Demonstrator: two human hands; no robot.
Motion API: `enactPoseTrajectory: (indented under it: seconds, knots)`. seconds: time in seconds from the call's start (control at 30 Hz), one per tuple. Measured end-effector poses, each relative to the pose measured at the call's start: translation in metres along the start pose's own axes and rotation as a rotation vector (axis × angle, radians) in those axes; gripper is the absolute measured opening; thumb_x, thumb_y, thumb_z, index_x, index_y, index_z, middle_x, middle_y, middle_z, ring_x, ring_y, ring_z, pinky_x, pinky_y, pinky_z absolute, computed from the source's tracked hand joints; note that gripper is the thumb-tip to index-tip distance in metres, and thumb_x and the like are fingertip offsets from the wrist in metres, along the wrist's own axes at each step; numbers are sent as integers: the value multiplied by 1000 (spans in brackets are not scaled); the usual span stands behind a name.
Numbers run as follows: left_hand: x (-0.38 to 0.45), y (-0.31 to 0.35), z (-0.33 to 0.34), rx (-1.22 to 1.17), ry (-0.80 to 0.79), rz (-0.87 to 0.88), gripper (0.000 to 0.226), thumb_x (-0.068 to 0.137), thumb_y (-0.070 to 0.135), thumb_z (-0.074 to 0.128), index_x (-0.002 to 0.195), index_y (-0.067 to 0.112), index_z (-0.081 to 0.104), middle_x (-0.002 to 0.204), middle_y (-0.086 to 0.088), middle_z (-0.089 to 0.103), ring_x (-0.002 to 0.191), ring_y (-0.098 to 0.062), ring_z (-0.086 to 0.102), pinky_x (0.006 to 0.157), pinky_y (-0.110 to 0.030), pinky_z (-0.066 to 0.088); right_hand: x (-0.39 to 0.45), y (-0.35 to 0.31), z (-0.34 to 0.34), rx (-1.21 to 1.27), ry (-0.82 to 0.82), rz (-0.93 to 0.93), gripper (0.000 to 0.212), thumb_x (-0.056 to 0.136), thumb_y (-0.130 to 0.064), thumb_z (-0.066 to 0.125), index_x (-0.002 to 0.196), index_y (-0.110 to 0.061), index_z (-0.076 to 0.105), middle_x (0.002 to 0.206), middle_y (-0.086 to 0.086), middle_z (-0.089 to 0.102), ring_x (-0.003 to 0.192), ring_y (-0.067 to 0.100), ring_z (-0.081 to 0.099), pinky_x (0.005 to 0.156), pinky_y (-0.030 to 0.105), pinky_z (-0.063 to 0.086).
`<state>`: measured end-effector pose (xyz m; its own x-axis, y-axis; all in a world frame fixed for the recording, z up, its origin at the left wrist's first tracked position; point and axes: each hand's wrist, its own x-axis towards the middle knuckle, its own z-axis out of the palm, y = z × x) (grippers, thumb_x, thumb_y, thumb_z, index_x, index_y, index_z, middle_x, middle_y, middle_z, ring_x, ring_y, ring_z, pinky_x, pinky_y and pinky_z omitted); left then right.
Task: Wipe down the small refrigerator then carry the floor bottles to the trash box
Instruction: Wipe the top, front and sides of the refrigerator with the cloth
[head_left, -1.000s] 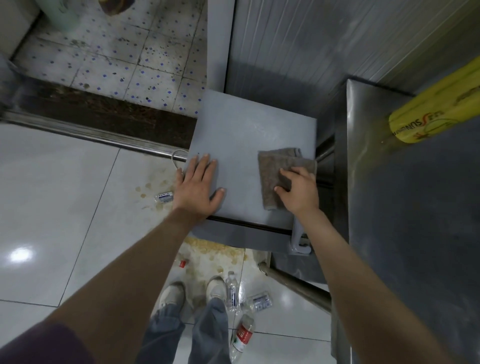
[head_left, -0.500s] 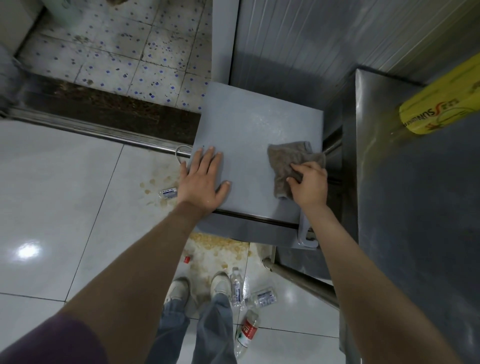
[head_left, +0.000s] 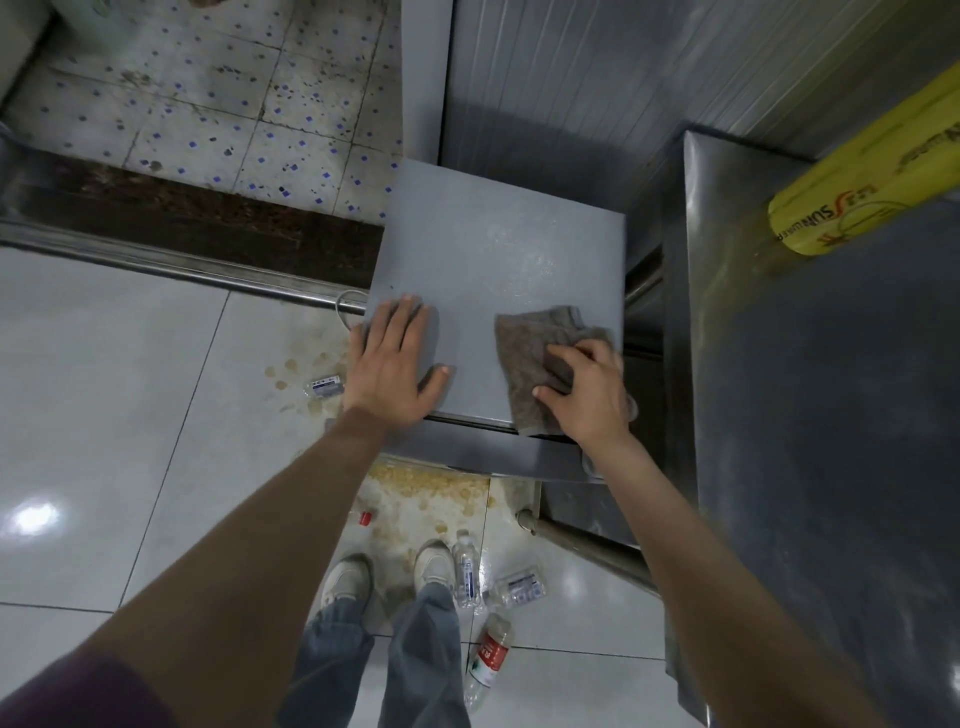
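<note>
The small grey refrigerator stands below me, its flat top facing up. My left hand rests flat on the top's front left corner, fingers spread. My right hand presses a brown-grey cloth onto the front right part of the top, fingers bent over it; the cloth hangs slightly over the front edge. On the floor lie plastic bottles: one by the left of the fridge, two clear ones by my right shoe, and a red-labelled one.
A steel counter stands close on the right with a yellow roll on it. A red cap and dried spill stains mark the white tiles by my shoes. A steel door rail crosses the floor at left.
My right hand has drawn the cloth toward the front edge of the fridge top. My left hand has stayed flat on the front left corner.
</note>
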<state>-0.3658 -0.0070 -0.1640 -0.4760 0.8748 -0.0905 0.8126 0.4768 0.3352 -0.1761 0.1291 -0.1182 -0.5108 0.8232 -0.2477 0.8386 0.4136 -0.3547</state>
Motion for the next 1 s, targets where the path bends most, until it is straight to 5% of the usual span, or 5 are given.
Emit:
enactPoseTrajectory:
  seconds: [0.33,0.57,1.0]
  knots:
    - [-14,-2,3,43,-32,-25,76,83,58,21,148,18,21,158,-3,16,146,-24,9,114,-53,11,5,-19,8,-44,-17,6,49,86,-30,63,133,-33,49,132,-3,41,120,26,34,100,41,37]
    - [-14,-4,5,48,-47,-26,77,83,59,18,149,19,19,158,-2,13,146,-24,7,113,-54,11,-21,-5,10,-73,-31,-167,43,87,-21,61,129,-27,55,126,2,47,114,26,39,97,38,38]
    - [-14,-4,0,37,-72,-10,79,82,60,14,149,18,18,158,-3,12,147,-26,5,113,-57,12,-37,-18,19,-59,-15,-16,44,90,-19,57,133,-26,51,134,0,43,120,25,33,97,33,36]
